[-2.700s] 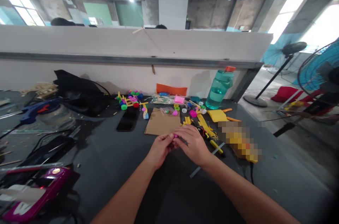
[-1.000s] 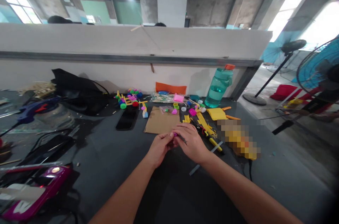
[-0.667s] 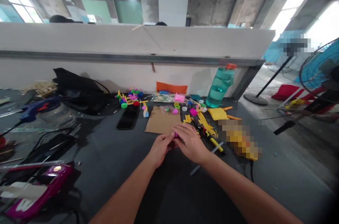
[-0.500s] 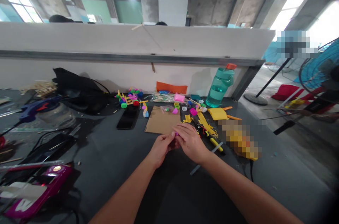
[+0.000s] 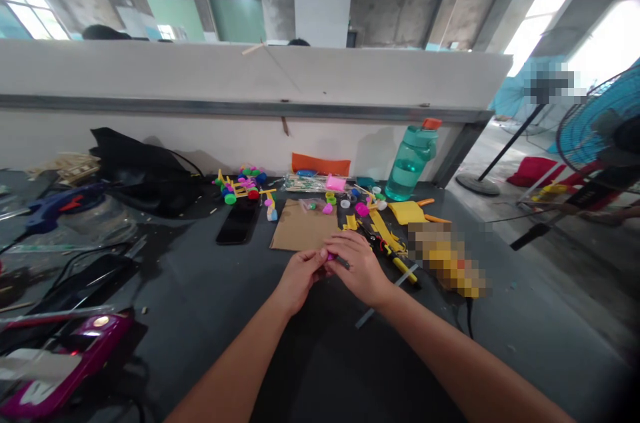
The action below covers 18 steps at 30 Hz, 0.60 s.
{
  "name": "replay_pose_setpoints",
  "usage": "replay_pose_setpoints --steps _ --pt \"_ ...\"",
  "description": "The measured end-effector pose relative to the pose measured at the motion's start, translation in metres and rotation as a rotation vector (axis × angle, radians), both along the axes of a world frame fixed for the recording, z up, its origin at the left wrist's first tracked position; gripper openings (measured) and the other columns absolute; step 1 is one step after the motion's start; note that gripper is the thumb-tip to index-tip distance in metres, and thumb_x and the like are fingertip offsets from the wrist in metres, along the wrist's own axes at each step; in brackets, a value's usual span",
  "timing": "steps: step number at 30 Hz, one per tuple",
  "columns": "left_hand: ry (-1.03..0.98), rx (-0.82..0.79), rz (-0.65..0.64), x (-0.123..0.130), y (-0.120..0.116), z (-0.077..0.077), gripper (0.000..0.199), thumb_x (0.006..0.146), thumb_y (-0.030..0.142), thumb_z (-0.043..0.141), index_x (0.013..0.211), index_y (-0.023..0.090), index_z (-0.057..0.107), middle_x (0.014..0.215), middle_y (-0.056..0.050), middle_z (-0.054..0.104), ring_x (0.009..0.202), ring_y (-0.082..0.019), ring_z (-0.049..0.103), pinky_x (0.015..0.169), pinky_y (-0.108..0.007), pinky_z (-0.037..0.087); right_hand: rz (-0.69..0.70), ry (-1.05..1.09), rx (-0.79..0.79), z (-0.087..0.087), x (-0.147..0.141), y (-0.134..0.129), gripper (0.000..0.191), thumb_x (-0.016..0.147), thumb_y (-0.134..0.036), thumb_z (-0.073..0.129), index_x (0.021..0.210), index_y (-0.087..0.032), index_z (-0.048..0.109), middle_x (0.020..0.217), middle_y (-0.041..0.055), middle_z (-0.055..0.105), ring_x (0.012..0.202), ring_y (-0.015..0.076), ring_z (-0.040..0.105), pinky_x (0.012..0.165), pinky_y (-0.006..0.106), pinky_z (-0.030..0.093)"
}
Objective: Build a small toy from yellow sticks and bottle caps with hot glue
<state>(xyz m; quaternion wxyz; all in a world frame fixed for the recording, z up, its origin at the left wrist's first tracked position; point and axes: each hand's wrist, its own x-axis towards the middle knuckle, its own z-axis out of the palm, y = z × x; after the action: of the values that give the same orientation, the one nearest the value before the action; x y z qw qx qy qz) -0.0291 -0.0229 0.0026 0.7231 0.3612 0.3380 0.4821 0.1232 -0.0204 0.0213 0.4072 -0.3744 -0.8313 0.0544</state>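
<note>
The fingertips meet over a small purple piece (image 5: 331, 256), mostly hidden, above the dark table (image 5: 200, 296) just short of a flat square of brown cardboard (image 5: 300, 226). The left hand (image 5: 297, 282) pinches the piece between thumb and forefinger, fingers drawn narrow; the right hand (image 5: 361, 271) arches over it from the other side, fingers close together, though whether they also grip it I cannot tell. Half a second ago the right thumb lay tight against the forefinger; a dark gap shows there now, much as in the view a second ago. Beside the right wrist lies a narrow translucent strip (image 5: 365, 318), crossing the end of a slim yellow-and-black tool (image 5: 404, 270). Beyond the tool are a soft yellow square (image 5: 407, 212) and a yellow object blurred by pixelation (image 5: 445, 266). A black smartphone (image 5: 236, 223) lies left of the cardboard, near a small construction of yellow sticks with coloured wheels (image 5: 243, 188). A teal bottle with an orange cap (image 5: 407, 166) stands upright at the back. Farther left are a blue glue gun (image 5: 63, 206) and a glossy magenta device (image 5: 107, 336). The whole scene sits slightly farther left in view; the tabletop arrangement is otherwise unchanged.
</note>
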Motion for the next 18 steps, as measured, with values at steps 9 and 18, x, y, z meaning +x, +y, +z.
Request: replay_pose_setpoints --steps 9,18 --pt "0.004 -0.001 -0.002 -0.0011 0.0003 -0.0033 0.027 0.069 0.039 0.072 0.068 0.012 0.07 0.067 -0.004 0.063 0.065 -0.012 0.055 0.071 -0.029 0.045 0.016 0.04 0.022 -0.0048 0.0024 0.0047 0.021 0.081 -0.025 0.062 0.101 -0.026 0.069 0.102 0.004 0.07 0.106 0.0221 0.057 0.094 0.045 0.042" --pt "-0.047 -0.064 0.002 -0.0014 0.0016 -0.0028 0.018 0.069 0.03 0.074 0.075 0.014 0.07 0.068 -0.001 0.063 0.063 -0.009 0.054 0.069 -0.025 0.045 0.034 0.053 -0.05 -0.0089 0.0016 0.0064 0.036 0.077 -0.027 0.067 0.112 -0.023 0.063 0.111 0.0053 0.067 0.11 0.0231 0.055 0.096 0.044 0.042"
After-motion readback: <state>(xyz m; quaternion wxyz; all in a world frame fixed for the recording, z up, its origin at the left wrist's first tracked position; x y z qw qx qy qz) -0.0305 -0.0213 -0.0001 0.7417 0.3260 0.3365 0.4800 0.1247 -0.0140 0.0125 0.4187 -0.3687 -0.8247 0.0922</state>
